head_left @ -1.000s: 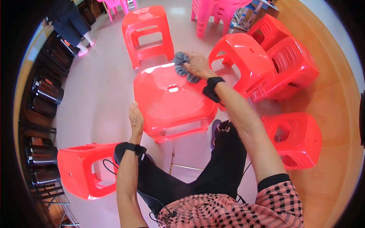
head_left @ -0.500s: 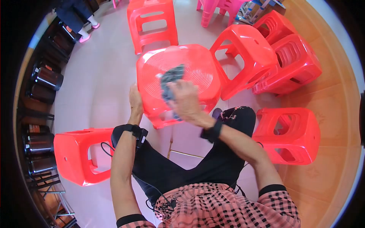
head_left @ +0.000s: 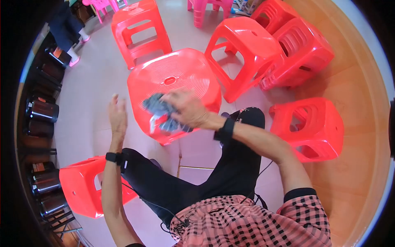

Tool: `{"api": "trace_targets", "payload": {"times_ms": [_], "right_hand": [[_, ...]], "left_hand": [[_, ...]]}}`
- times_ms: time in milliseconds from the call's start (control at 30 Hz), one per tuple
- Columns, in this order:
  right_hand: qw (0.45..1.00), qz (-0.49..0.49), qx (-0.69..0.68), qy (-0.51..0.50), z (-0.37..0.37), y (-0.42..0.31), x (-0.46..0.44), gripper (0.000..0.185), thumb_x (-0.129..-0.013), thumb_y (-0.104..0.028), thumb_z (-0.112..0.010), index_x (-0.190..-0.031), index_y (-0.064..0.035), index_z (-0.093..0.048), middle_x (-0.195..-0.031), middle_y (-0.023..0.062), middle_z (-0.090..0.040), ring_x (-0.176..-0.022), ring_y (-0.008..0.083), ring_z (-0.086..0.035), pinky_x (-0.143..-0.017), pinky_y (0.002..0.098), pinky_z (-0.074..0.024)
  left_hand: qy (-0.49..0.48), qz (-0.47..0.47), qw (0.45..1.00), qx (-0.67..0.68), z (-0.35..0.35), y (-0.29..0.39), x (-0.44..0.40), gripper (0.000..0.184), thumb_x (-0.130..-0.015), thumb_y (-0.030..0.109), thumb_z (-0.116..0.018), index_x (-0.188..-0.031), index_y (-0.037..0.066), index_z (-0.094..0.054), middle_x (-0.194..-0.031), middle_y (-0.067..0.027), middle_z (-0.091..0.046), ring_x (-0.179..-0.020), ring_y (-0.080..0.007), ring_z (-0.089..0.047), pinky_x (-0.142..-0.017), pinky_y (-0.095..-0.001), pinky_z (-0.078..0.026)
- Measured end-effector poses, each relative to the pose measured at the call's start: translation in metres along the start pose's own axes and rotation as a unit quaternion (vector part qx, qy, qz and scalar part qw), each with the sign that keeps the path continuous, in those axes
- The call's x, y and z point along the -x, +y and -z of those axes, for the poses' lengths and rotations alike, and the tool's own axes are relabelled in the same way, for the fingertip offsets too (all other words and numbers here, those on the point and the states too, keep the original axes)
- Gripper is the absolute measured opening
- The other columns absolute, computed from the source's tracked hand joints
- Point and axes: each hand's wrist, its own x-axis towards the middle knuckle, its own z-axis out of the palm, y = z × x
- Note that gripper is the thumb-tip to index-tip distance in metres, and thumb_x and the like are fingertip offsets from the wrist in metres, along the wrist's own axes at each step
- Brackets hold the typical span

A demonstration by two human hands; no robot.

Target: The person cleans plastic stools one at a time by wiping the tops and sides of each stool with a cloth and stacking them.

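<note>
A red plastic stool [head_left: 185, 68] with a ringed seat and a small central slot stands upright in front of my knees. My right hand [head_left: 187, 109] holds a crumpled grey cloth [head_left: 160, 110] against the near left part of the seat; hand and cloth are slightly blurred. Left of the stool, my left hand [head_left: 118, 117] is raised off it with its fingers apart and nothing in them. Black bands are round both my wrists.
Red stools stand beyond [head_left: 142, 31], at the right [head_left: 308, 127], lying at the lower left [head_left: 82, 189], and close by at upper right [head_left: 247, 41], near a nested stack [head_left: 304, 49]. Dark seats [head_left: 43, 109] line the left wall. Another person [head_left: 63, 31] stands at upper left.
My left hand has come off the stool's left edge and opened. My right hand has moved the cloth from the far right of the seat to the near left. The view has shifted.
</note>
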Motion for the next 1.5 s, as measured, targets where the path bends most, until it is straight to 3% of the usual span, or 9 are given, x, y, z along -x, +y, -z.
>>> {"api": "trace_targets", "payload": {"times_ms": [167,267,367,733,933,1267,1367,1467,1500], "right_hand": [[0.972,-0.135,0.146,0.129,0.062,0.08,0.01,0.047,-0.07,-0.016,-0.063,-0.117,-0.0094,-0.057,-0.105,0.0175,-0.061,-0.097,0.0338,-0.058,-0.088,0.0422,-0.0443],[0.952,-0.257,0.036,0.164,0.063,0.123,0.007,0.041,-0.076,-0.02,-0.059,-0.114,-0.0042,-0.057,-0.097,0.02,-0.063,-0.085,0.0335,-0.061,-0.079,0.0414,-0.0487],[0.818,-0.466,-0.229,0.247,0.038,0.143,0.017,0.052,-0.076,-0.027,-0.058,-0.119,0.0003,-0.049,-0.103,0.024,-0.061,-0.095,0.0341,-0.061,-0.084,0.0415,-0.0475],[0.803,-0.415,-0.325,0.278,-0.02,0.065,-0.012,0.049,-0.079,-0.022,-0.056,-0.12,0.0012,-0.041,-0.105,0.0237,-0.058,-0.098,0.0332,-0.058,-0.088,0.0404,-0.0449],[0.813,-0.365,-0.169,0.421,-0.072,0.049,0.038,0.039,-0.088,-0.014,-0.054,-0.122,0.0012,-0.04,-0.113,0.0236,-0.056,-0.106,0.0312,-0.055,-0.094,0.0376,-0.0405],[0.632,-0.755,-0.146,0.092,-0.257,0.171,0.218,0.047,-0.083,-0.03,-0.062,-0.12,-0.0069,-0.045,-0.111,0.0209,-0.061,-0.106,0.0379,-0.058,-0.089,0.044,-0.0445],[0.559,-0.731,-0.36,0.155,-0.414,0.26,0.356,0.052,-0.081,-0.033,-0.063,-0.124,-0.0097,-0.046,-0.114,0.0171,-0.061,-0.108,0.0352,-0.058,-0.09,0.0434,-0.0454],[0.515,-0.66,-0.531,0.134,-0.445,0.273,0.382,0.058,-0.078,-0.036,-0.066,-0.128,-0.0127,-0.049,-0.12,0.0112,-0.06,-0.108,0.0285,-0.059,-0.089,0.0426,-0.047],[0.522,-0.612,-0.578,0.135,-0.448,0.271,0.378,0.036,-0.087,-0.03,-0.054,-0.117,-0.0102,-0.053,-0.108,0.0099,-0.062,-0.093,0.0256,-0.062,-0.076,0.0399,-0.0508]], "left_hand": [[-0.061,-0.203,0.973,-0.095,-0.062,0.101,0.015,0.056,-0.086,0.032,-0.061,-0.129,0.001,-0.046,-0.126,-0.0197,-0.045,-0.118,-0.0351,-0.04,-0.103,-0.0463,-0.03],[-0.086,-0.238,0.953,-0.166,-0.075,0.106,0.019,0.058,-0.083,0.033,-0.064,-0.128,0.001,-0.047,-0.126,-0.0202,-0.043,-0.117,-0.0365,-0.04,-0.101,-0.0481,-0.031],[-0.091,-0.233,0.945,-0.212,-0.077,0.105,0.019,0.06,-0.082,0.032,-0.065,-0.131,0.004,-0.045,-0.128,-0.0197,-0.042,-0.117,-0.0364,-0.039,-0.101,-0.0476,-0.031],[-0.112,-0.203,0.931,-0.282,-0.032,0.052,-0.016,0.061,-0.081,0.035,-0.066,-0.13,0.005,-0.046,-0.131,-0.0169,-0.041,-0.122,-0.035,-0.038,-0.102,-0.0475,-0.032],[-0.072,-0.236,0.937,-0.246,-0.053,0.065,-0.006,0.057,-0.083,0.031,-0.065,-0.128,0.0,-0.046,-0.13,-0.0203,-0.042,-0.12,-0.0365,-0.04,-0.102,-0.0464,-0.034],[-0.082,-0.201,0.946,-0.242,-0.049,0.08,-0.005,0.06,-0.076,0.03,-0.071,-0.12,-0.004,-0.051,-0.127,-0.0209,-0.042,-0.117,-0.037,-0.041,-0.099,-0.0479,-0.035],[-0.11,-0.171,0.95,-0.238,-0.046,0.088,-0.004,0.058,-0.081,0.03,-0.067,-0.124,-0.003,-0.049,-0.13,-0.0195,-0.041,-0.122,-0.0357,-0.038,-0.103,-0.0462,-0.032],[-0.114,-0.162,0.947,-0.252,-0.046,0.089,-0.004,0.058,-0.079,0.029,-0.069,-0.124,-0.004,-0.05,-0.131,-0.0192,-0.041,-0.122,-0.0357,-0.038,-0.102,-0.0466,-0.032],[-0.111,-0.163,0.948,-0.251,-0.046,0.088,-0.004,0.058,-0.079,0.029,-0.069,-0.124,-0.004,-0.05,-0.131,-0.0192,-0.041,-0.122,-0.0357,-0.038,-0.102,-0.0466,-0.032]]}}
